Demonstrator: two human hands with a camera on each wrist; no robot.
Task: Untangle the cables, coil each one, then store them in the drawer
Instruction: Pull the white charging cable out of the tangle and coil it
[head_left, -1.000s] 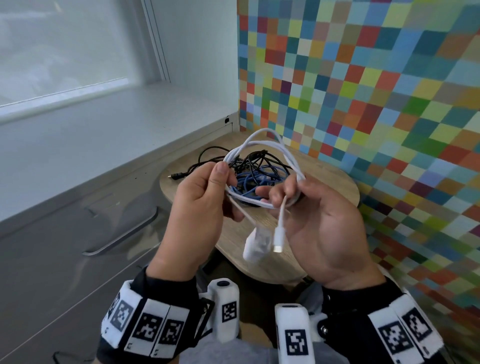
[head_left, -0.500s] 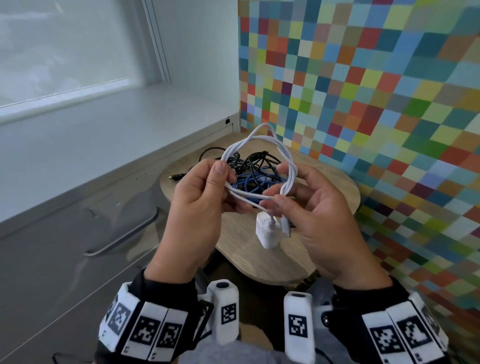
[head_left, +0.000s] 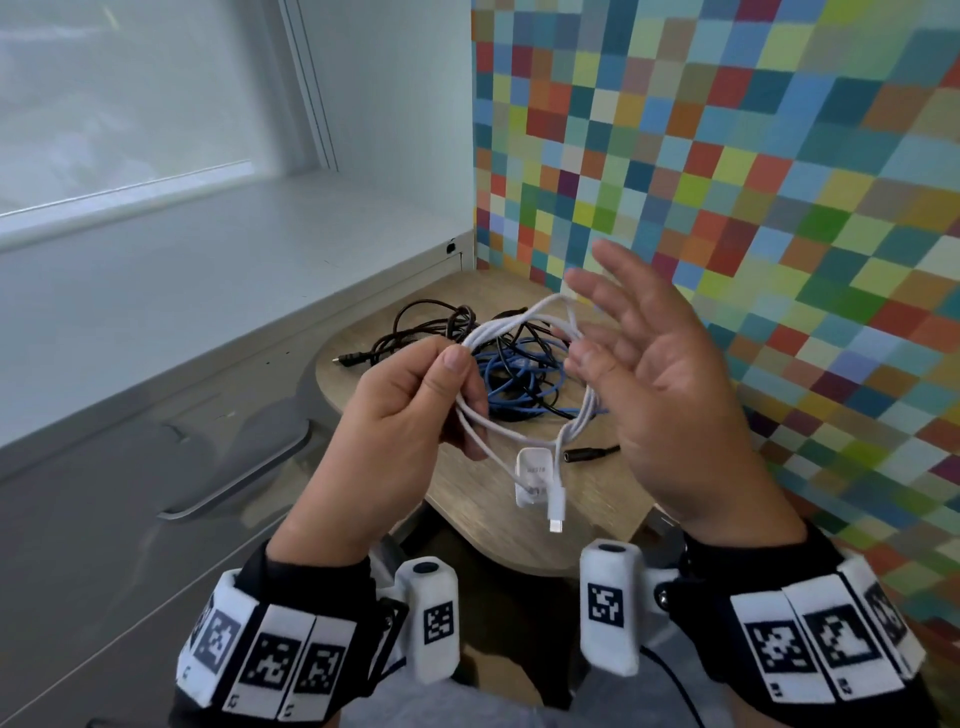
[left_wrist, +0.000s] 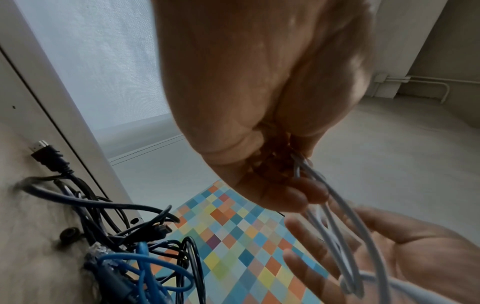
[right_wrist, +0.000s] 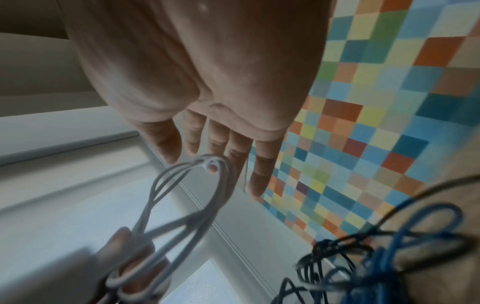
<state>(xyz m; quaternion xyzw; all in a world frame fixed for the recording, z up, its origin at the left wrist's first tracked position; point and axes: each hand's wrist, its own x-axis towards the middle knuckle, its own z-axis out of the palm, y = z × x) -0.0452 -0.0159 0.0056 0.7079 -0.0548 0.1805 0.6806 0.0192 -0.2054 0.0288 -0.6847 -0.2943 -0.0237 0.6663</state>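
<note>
My left hand (head_left: 415, 400) pinches a coiled white cable (head_left: 524, 332) above the small wooden table (head_left: 467, 499); the coil's loops (left_wrist: 335, 222) hang from its fingers. A white charger block (head_left: 532, 475) and a connector end (head_left: 556, 514) dangle below the coil. My right hand (head_left: 654, 374) is held flat just right of the coil, fingers straight and spread, holding nothing; in the right wrist view its fingers (right_wrist: 233, 148) sit just behind the coil (right_wrist: 187, 205). A tangle of black and blue cables (head_left: 519, 374) lies on the table behind; the same tangle (left_wrist: 124, 246) shows in the left wrist view.
A grey cabinet with a closed drawer and its metal handle (head_left: 244, 478) stands to the left, under a white sill (head_left: 208, 270). A multicoloured checkered wall (head_left: 727, 182) runs along the right. A black plug end (head_left: 353, 358) lies at the table's left edge.
My right hand has let go of the white coil and opened flat, moving up and right. The charger block and connector now hang free from the coil in my left hand.
</note>
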